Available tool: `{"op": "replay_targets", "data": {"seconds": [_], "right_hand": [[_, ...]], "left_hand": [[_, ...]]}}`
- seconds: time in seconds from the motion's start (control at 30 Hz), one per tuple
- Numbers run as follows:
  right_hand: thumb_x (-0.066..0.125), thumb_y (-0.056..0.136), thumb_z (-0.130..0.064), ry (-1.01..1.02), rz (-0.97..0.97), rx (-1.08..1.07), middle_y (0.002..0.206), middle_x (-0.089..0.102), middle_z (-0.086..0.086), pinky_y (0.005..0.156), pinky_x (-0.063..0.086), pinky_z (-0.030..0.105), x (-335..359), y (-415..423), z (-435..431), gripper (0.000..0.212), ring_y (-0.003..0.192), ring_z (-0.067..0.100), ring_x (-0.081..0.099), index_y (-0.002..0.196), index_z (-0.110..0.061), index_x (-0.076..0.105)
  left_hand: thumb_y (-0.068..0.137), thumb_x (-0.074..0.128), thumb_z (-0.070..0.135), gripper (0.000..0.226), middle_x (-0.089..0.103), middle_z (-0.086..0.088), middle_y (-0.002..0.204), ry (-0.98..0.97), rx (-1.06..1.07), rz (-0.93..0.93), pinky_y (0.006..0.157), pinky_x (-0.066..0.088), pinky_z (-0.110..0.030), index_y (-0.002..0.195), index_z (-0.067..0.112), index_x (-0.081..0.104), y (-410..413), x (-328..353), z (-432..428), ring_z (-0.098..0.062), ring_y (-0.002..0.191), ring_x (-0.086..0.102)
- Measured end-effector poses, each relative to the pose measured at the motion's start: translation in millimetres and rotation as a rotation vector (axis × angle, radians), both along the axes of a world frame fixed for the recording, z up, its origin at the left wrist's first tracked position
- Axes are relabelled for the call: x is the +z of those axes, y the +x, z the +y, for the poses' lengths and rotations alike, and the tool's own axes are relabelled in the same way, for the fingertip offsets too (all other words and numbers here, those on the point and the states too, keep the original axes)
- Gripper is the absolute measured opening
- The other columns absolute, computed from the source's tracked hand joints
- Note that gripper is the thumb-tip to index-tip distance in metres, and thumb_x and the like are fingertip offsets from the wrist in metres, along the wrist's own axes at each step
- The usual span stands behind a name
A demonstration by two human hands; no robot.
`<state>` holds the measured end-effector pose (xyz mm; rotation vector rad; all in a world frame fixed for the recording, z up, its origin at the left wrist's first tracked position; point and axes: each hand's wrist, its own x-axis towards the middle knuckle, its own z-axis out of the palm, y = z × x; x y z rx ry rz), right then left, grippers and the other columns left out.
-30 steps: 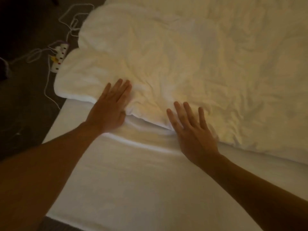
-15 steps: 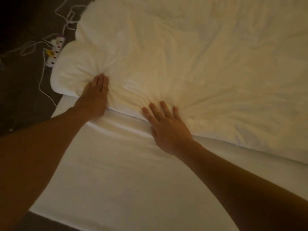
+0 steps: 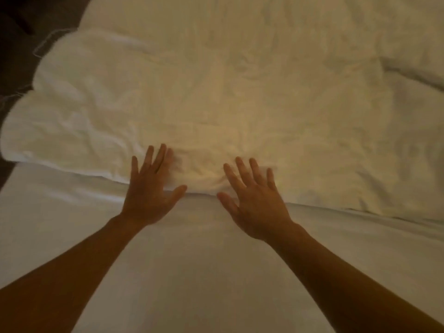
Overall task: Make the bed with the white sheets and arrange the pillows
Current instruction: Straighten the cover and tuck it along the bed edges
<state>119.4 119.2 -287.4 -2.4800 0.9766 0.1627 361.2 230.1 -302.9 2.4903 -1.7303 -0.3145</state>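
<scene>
A crumpled white duvet (image 3: 240,97) covers the far part of the bed; its near edge runs across the middle of the view. Below it lies the smooth white fitted sheet (image 3: 204,272) on the mattress. My left hand (image 3: 149,195) is flat with its fingers spread, fingertips on the duvet's near edge. My right hand (image 3: 254,200) lies beside it the same way, fingers straight and reaching onto the duvet edge. Neither hand grips the fabric. No pillows are in view.
Dark floor (image 3: 28,25) shows at the upper left beside the bed, with a pale cable (image 3: 45,42) running along the duvet's edge. The duvet's left corner (image 3: 14,145) hangs past the mattress side. A fold ridge (image 3: 413,73) rises at the right.
Both hands have moved right along the duvet edge and spread flat. The bunched folds under them half a second ago have gone. The view has shifted and the power strip has left it.
</scene>
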Motion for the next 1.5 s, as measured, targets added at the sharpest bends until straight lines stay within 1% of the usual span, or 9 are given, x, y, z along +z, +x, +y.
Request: {"op": "replay_targets", "data": {"seconds": [0.6, 0.73, 0.87, 1.0, 1.17, 1.27, 1.33, 1.4, 1.5], "right_hand": [[0.046, 0.101, -0.045, -0.293, 0.258, -0.512, 0.168, 0.014, 0.017, 0.119, 0.015, 0.064, 32.2, -493.6, -277.5, 0.073, 0.153, 0.046, 0.013, 0.162, -0.018, 0.017], [0.034, 0.102, -0.051, -0.228, 0.282, -0.477, 0.168, 0.017, 0.013, 0.113, 0.022, 0.069, 14.6, -513.8, -300.1, 0.068, 0.15, 0.046, 0.021, 0.162, -0.027, 0.014], [0.026, 0.098, -0.048, -0.168, 0.293, -0.478, 0.157, 0.042, 0.014, 0.1, 0.037, 0.074, -4.7, -515.0, -309.3, 0.062, 0.136, 0.049, 0.045, 0.157, -0.029, 0.033], [0.024, 0.109, -0.03, -0.188, 0.115, -0.593, 0.164, 0.032, 0.009, 0.111, 0.031, 0.064, -6.4, -520.2, -336.9, 0.055, 0.145, 0.041, 0.035, 0.162, -0.025, 0.014], [0.045, 0.107, -0.027, -0.436, -0.255, -0.841, 0.111, 0.072, 0.018, 0.075, 0.05, 0.045, 22.9, -536.5, -405.1, 0.032, 0.093, 0.042, 0.068, 0.13, -0.01, 0.06], [0.042, 0.108, -0.021, -0.419, -0.189, -0.777, 0.107, 0.069, 0.016, 0.091, 0.046, 0.052, 45.6, -539.1, -469.6, 0.022, 0.094, 0.042, 0.064, 0.121, -0.013, 0.058], [0.043, 0.105, -0.013, -0.458, -0.166, -0.736, 0.105, 0.067, 0.015, 0.099, 0.043, 0.059, 58.0, -539.2, -513.3, 0.018, 0.094, 0.041, 0.062, 0.113, -0.014, 0.059], [0.047, 0.1, -0.008, -0.468, -0.12, -0.671, 0.108, 0.067, 0.013, 0.105, 0.038, 0.064, 67.1, -535.3, -551.9, 0.018, 0.098, 0.04, 0.062, 0.11, -0.016, 0.06], [0.057, 0.093, -0.007, -0.415, -0.064, -0.63, 0.114, 0.066, 0.01, 0.114, 0.022, 0.067, 79.9, -522.9, -606.3, 0.022, 0.108, 0.037, 0.059, 0.112, -0.017, 0.061]], "left_hand": [[0.085, 0.001, 0.075, 0.098, 0.0, 0.0, 0.17, 0.013, -0.246, 0.09, 0.127, 0.001, -0.048, 0.163, 0.015, 0.007, -453.7, 52.4, -328.9, -0.022, 0.157, -0.002], [0.103, 0.02, 0.061, 0.076, 0.002, 0.0, 0.171, 0.045, -0.321, 0.06, 0.127, 0.004, -0.048, 0.163, 0.017, 0.009, -482.1, 43.2, -376.3, -0.023, 0.157, 0.0], [0.109, 0.031, 0.036, 0.06, 0.007, -0.005, 0.17, 0.051, -0.341, -0.031, 0.125, 0.012, -0.051, 0.162, 0.015, 0.012, -485.6, 27.7, -426.7, -0.029, 0.156, 0.006], [0.1, 0.039, 0.006, 0.065, 0.011, -0.008, 0.17, 0.01, -0.32, -0.057, 0.124, 0.013, -0.054, 0.161, 0.012, 0.017, -482.4, 14.1, -474.3, -0.035, 0.155, 0.01], [0.099, 0.049, 0.035, 0.067, 0.029, -0.007, 0.165, -0.087, -0.32, -0.062, 0.123, 0.008, -0.059, 0.158, 0.011, 0.028, -471.6, 11.0, -516.4, -0.037, 0.153, 0.018], [0.097, 0.038, 0.042, 0.062, 0.046, -0.011, 0.154, -0.098, -0.276, -0.005, 0.122, 0.007, -0.057, 0.151, 0.011, 0.043, -459.9, 16.4, -545.7, -0.036, 0.147, 0.033], [0.101, 0.043, 0.025, 0.042, 0.058, -0.017, 0.136, -0.11, -0.281, 0.013, 0.114, 0.027, -0.054, 0.138, 0.009, 0.056, -453.9, 20.1, -569.5, -0.041, 0.128, 0.051], [0.103, 0.046, 0.013, 0.029, 0.057, -0.017, 0.126, -0.117, -0.243, 0.03, 0.098, 0.037, -0.049, 0.128, 0.009, 0.06, -450.3, 26.9, -595.5, -0.042, 0.114, 0.053], [0.103, 0.046, 0.014, 0.025, 0.054, -0.018, 0.126, -0.201, -0.078, 0.058, 0.096, 0.034, -0.049, 0.124, 0.011, 0.059, -446.1, 38.7, -636.1, -0.041, 0.117, 0.048]]}}
